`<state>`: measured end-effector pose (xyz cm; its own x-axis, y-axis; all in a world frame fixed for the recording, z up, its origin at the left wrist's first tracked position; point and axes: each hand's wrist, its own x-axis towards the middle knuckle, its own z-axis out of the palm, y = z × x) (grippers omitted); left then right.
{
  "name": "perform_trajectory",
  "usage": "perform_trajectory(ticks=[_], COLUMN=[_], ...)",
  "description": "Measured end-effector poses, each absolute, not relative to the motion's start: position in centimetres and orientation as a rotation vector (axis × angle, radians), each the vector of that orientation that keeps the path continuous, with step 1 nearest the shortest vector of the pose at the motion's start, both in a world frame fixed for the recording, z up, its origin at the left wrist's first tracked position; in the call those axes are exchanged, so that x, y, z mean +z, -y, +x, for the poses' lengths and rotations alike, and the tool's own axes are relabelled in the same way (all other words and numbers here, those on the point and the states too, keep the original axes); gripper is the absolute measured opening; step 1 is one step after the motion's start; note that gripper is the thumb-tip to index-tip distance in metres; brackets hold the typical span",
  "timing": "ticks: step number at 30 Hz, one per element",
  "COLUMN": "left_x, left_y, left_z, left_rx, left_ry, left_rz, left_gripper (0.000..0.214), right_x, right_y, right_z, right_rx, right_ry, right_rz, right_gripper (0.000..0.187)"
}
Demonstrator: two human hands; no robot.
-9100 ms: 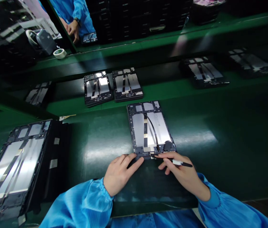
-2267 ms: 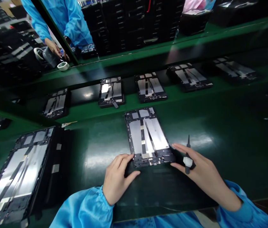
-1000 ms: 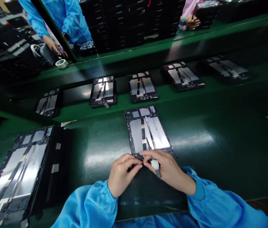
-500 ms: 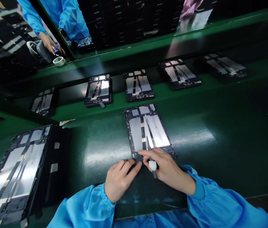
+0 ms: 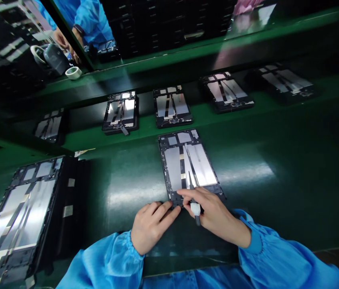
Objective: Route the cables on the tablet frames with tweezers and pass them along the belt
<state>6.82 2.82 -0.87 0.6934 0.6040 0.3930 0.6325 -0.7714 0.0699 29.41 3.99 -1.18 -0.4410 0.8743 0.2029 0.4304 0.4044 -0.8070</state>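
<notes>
An opened tablet (image 5: 202, 164) lies on the green bench in front of me, its silver plates and dark ribbon cable showing. My left hand (image 5: 151, 226) grips its near left corner with bent fingers and thumb. At the near edge, my right hand (image 5: 210, 214) presses its index finger onto the tablet's dark lower strip. That same hand keeps a slim black pointed tool (image 5: 197, 220), wrapped in white tape, tucked in its grasp. The tool's tip points away from me over the plates; its exact kind is unclear. My fingers partly cover the near edge.
A stack of opened tablets (image 5: 21, 216) stands at the left. Several more, including one tablet (image 5: 172, 106), line the shelf behind. A tape roll (image 5: 73, 73) sits by a green post. Beyond it is a co-worker's blue sleeve (image 5: 89, 20).
Both my hands stay at the tablet's near edge, nearly unchanged. The view has shifted slightly. Across the bench, the co-worker's hands have moved.
</notes>
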Motion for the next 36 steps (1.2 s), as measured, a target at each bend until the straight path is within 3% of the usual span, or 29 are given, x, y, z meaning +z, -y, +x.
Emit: perform_trajectory(ticks=[11, 21, 36], left_x=[-1.4, -1.7, -2.0], left_y=[-2.7, -2.4, -2.6], left_z=[7.3, 7.4, 6.5], left_rx=[-0.550, -0.565, -0.615], left_ry=[1.098, 1.176, 1.108], left_rz=[-2.842, -2.874, -2.918], left_gripper=[0.034, 0.033, 0.035], right_x=[-0.1, -0.1, -0.7], right_y=[-3.2, -2.2, -2.1], right_z=[30.8, 31.2, 32.5], right_rx=[1.015, 1.211, 1.218], right_ry=[1.901, 1.749, 1.611], right_rz=[-1.092, -1.200, -1.298], right_gripper=[0.043, 0.015, 0.016])
